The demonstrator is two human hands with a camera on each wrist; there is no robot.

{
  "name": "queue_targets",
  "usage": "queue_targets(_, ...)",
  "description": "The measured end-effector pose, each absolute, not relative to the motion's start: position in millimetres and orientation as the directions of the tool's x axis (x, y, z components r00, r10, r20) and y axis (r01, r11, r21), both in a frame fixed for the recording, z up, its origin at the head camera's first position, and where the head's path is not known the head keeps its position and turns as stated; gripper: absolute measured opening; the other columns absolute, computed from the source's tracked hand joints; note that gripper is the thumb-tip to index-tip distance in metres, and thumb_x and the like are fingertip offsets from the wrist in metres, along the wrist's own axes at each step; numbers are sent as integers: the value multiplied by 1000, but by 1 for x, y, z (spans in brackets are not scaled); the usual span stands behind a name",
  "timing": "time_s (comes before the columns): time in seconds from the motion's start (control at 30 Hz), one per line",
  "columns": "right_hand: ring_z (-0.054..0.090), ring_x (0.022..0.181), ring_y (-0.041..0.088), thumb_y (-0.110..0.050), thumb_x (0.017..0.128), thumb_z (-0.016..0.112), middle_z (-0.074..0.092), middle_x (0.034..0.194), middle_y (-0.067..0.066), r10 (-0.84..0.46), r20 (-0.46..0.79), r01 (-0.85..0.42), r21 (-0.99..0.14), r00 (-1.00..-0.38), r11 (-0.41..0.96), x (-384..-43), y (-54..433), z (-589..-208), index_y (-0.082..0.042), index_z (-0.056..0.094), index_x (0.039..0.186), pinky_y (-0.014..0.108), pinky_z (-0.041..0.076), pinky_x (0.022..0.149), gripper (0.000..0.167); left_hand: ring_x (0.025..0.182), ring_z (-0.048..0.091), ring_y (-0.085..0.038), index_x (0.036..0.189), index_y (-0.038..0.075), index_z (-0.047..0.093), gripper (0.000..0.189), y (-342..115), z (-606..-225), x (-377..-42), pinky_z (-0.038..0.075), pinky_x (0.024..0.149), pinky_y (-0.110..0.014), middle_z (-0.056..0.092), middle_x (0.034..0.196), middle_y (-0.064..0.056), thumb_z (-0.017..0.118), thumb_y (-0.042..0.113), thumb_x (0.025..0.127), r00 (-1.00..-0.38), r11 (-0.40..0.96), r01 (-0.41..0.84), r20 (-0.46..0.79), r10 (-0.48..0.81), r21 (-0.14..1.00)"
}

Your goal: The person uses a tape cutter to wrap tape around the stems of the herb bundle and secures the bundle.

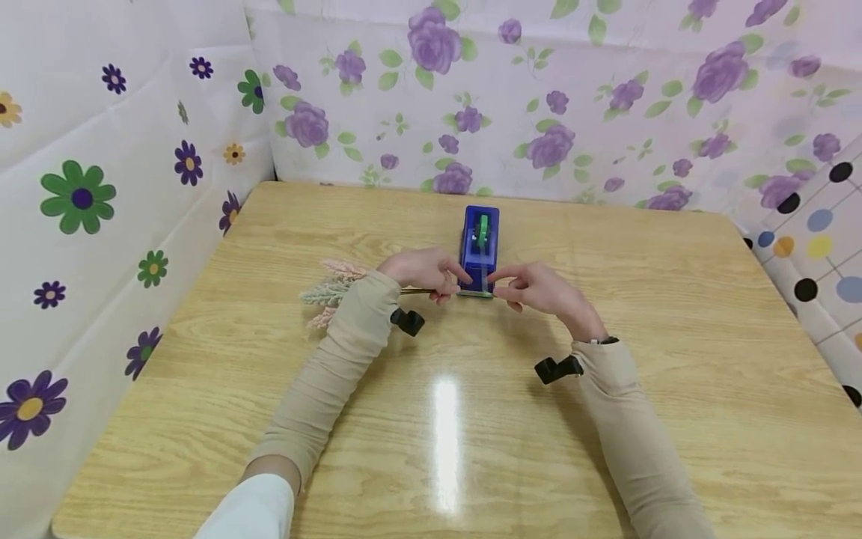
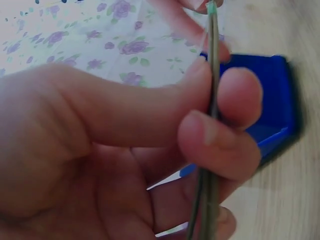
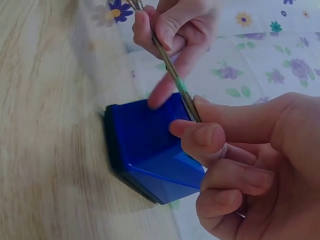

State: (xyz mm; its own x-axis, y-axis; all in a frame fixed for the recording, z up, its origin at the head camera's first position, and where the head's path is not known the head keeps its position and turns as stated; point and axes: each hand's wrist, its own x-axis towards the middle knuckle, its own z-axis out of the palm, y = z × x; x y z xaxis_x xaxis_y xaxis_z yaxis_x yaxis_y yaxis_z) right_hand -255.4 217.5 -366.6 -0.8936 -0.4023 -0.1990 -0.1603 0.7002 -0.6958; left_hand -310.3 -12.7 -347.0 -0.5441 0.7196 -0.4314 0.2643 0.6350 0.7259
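My left hand (image 1: 424, 271) pinches a thin bundle of brown stems (image 2: 214, 50) between thumb and fingers, with the index finger stretched over the blue tape dispenser (image 1: 480, 262). Pink and pale green flower sprays (image 1: 330, 292) trail from the bundle, partly behind the left sleeve. Thumb and forefinger of my right hand (image 3: 250, 150) pinch the other end of the stems. A bit of green tape (image 3: 181, 82) shows on the stems close to the right fingertips. The dispenser holds a green roll (image 1: 482, 230) and stands just beyond both hands.
A wooden table (image 1: 673, 314) carries everything. Flower-printed cloth (image 1: 539, 90) hangs along its back and left sides. Black wrist cameras (image 1: 557, 370) stick out below each hand.
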Motion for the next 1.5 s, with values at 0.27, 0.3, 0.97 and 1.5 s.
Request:
queue_targets(0.27,35,53,12,-20,99,56,48,58,5,-397,-197,-153,-704,-896,694,-256,220,-374,-8,43,145,30,29,62,49,61,54,-21,147,12,38,51,-9,-356,-311,47,73,-39,63,68,-7,53,8,99,-585,649,190,-446,677,736)
queue_targets(0.3,35,53,13,-20,99,56,47,57,5,-396,-197,-151,-706,-897,692,-257,220,-374,-8,43,145,30,29,62,49,60,54,-20,148,13,37,51,-9,-356,-311,46,73,-38,63,67,-6,53,8,99,-585,651,189,-448,676,735)
queue_targets(0.97,38,55,14,-22,98,57,48,60,1,-382,-187,-161,-681,-905,714,-258,219,-373,-9,53,135,28,30,60,39,63,62,-16,128,2,59,34,-13,-349,-312,53,81,-39,68,69,-5,59,14,97,-617,670,303,-396,680,678)
queue_targets(1.5,54,68,15,-19,95,62,61,72,3,-329,-145,-138,-700,-933,701,-256,216,-370,-3,70,95,27,46,65,18,80,70,-27,78,9,67,12,-13,-340,-306,49,68,-28,70,72,-1,71,14,88,-699,689,364,-305,647,627)
